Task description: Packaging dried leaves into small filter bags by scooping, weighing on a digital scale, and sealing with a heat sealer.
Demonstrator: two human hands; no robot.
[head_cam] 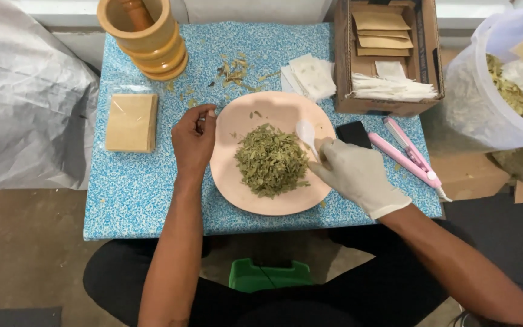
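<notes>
A pale pink plate lies in the middle of the small blue patterned table, with a heap of dried green leaves on it. My right hand, in a white glove, grips a white plastic spoon whose bowl hovers over the plate's right side, just beside the heap. My bare left hand rests at the plate's left rim, its fingers curled and pinched together; whether anything small sits between them is unclear.
A wooden mortar with pestle stands at the back left, a packet of tan sachets to the left. White sachets, a cardboard box, a pink sealer, a dark phone and a tub of leaves are at the right.
</notes>
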